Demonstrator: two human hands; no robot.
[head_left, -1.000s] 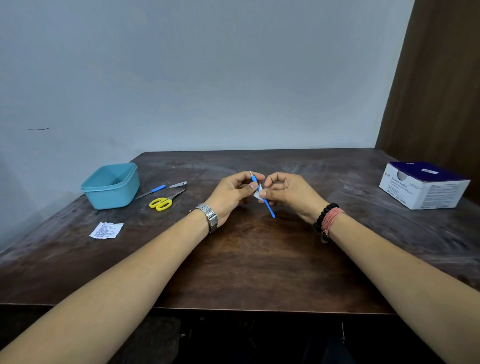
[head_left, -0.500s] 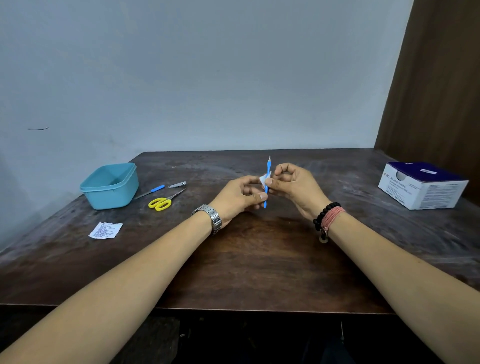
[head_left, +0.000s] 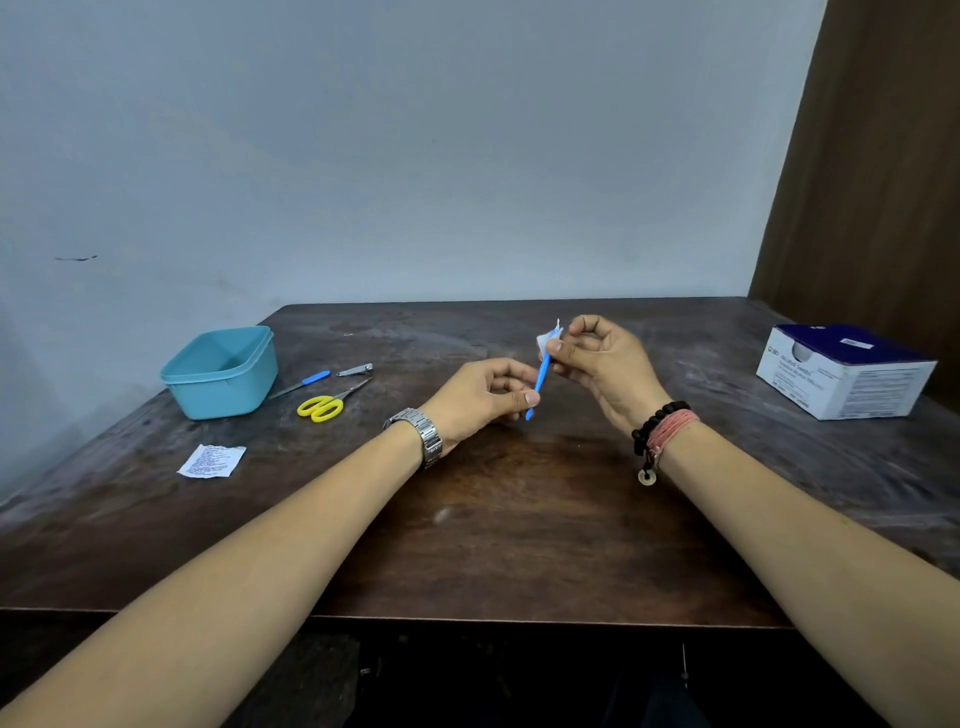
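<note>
My left hand (head_left: 483, 400) pinches the slim blue plastic nail tool (head_left: 541, 378) near its lower end, above the dark wooden table (head_left: 519, 530). My right hand (head_left: 597, 364) pinches a soft white wipe (head_left: 544, 341) round its top. Likely light, stiff, slippery.

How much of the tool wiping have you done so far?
Done: one swab sachet lies aside. In hand: the left hand holds the blue tool by its lower end while the right hand pinches a white swab round its top. Probably left: yellow scissors, nail clipper and another blue-handled tool.
</note>
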